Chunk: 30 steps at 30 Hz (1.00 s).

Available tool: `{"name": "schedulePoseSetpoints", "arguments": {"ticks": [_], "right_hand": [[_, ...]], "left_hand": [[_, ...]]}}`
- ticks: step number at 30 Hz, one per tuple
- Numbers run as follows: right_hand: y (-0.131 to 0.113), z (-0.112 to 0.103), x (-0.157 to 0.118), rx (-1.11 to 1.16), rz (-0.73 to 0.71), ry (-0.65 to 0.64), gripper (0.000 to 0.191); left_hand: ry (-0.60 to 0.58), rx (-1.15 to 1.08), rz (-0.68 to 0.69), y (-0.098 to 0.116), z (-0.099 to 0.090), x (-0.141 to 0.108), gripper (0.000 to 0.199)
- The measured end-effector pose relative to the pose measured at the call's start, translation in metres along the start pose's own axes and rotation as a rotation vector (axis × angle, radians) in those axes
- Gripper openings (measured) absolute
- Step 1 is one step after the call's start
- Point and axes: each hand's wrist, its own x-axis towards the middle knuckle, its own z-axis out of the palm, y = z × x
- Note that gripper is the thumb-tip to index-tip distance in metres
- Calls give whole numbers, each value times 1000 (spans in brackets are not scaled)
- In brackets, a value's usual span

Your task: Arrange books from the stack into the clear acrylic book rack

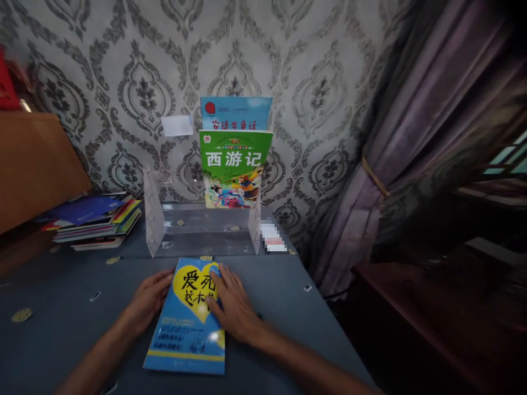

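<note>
on the table, hands touch a blue book

A grey damask-patterned wall stands behind the blue-grey surface; right of the surface, a tied mauve curtain; farther right, dark reddish furniture; dim light.

The room is dim, with the patterned wall evenly lit and the right side sinking almost to black. Pale light shows at the window. White glare spots the lower blue book. Outer edges look stretched and soft; blocky pixels mask a card.
</note>
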Motion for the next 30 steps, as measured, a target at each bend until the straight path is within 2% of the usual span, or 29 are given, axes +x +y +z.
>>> {"name": "schedulePoseSetpoints", "arguments": {"ticks": [3, 6, 9, 13, 15, 18, 20, 22, 25, 28, 30], "right_hand": [[4, 1, -1, 47, -23, 39, 56], [9, 4, -4, 139, -24, 77, 55], [12, 6, -8, 297, 33, 135, 59], [10, 8, -11, 542, 175, 251, 70], [6, 7, -9, 745, 212, 287, 71], [-2, 0, -3, 1156, 220, 244, 65], [-9, -10, 0, 1320, 199, 239, 60], [-15, -23, 0, 1298, 125, 317, 54], [-18, -37, -5, 1050, -22, 432, 39], [-12, -34, -13, 842, -94, 459, 28], [-3, -24, -17, 741, -95, 480, 25]], "left_hand": [[-141, -70, -99, 2, 9, -10, 31], [-168, -111, -94, 4, 16, -18, 33], [-153, -160, -87, 6, 25, -23, 30], [-78, -218, 3, 11, 41, -27, 19], [-47, -236, 45, 14, 48, -28, 17], [-22, -243, 108, 16, 58, -29, 18], [1, -239, 194, 16, 63, -29, 23], [16, -231, 311, 15, 66, -29, 32], [-41, -170, 499, 16, 67, -26, 47], [-113, -113, 598, 16, 62, -20, 50], [-144, -79, 588, 13, 57, -17, 46]]}}
